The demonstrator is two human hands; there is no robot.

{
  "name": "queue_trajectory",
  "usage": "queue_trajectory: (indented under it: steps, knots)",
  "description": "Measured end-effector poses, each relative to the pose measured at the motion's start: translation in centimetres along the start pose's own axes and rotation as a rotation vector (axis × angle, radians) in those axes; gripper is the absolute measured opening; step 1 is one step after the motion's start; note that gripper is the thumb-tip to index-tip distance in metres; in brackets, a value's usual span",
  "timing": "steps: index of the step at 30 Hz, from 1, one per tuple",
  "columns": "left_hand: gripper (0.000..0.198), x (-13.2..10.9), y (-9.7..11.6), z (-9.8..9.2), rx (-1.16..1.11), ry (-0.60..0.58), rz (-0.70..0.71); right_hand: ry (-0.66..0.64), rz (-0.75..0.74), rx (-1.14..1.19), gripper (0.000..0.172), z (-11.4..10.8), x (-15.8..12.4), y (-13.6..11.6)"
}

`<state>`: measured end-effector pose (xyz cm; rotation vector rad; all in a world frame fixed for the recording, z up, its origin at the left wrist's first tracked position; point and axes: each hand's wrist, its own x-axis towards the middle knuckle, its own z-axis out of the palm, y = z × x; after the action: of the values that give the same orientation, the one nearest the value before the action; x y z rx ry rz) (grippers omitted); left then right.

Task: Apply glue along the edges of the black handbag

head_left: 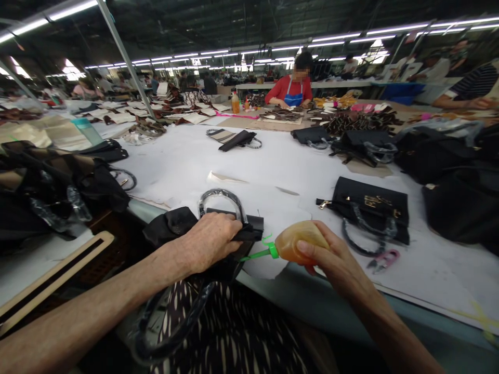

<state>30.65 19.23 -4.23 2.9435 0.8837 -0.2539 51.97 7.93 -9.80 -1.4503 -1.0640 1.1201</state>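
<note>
My left hand (214, 236) is closed on the edge of a black handbag (171, 223) at the front of the table. One plastic-wrapped handle (222, 195) of the bag arches up beyond the hand, and another hangs down over my lap. In my right hand (319, 249) is a squeeze bottle (298, 241) of amber liquid, tipped to the left. Its green nozzle (257, 254) points at the bag's edge just right of my left hand. Whether the tip touches the bag I cannot tell.
Right of the bottle lie a flat black handbag (372, 208) and pink-handled snips (384, 261). More black bags (460, 202) are heaped at the far right and at the left. A bag piece (234, 137) lies mid-table. Across the table sits a person in red (290, 91).
</note>
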Motion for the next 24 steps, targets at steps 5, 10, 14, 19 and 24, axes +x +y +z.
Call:
queue_trajectory:
  steps: [5,10,14,19,24]
  knots:
    - [0.017,-0.1,-0.1,0.2,-0.017,0.023,0.001,-0.004,0.015,0.045,0.029,0.2,-0.3,0.1]
    - [0.016,-0.2,-0.3,0.4,-0.033,0.044,0.025,-0.029,-0.005,0.056,0.027,0.4,-0.6,0.4]
    - [0.017,-0.2,-0.4,0.5,-0.043,0.034,0.009,-0.04,-0.001,0.088,0.03,0.6,-0.9,0.4]
    - [0.016,-0.1,-0.3,0.4,-0.033,0.018,-0.001,-0.039,0.024,0.148,0.03,1.0,-1.6,0.7]
    - [0.013,-0.1,-0.5,0.5,-0.033,0.038,0.008,0.005,0.066,0.223,0.031,1.3,-2.3,1.8]
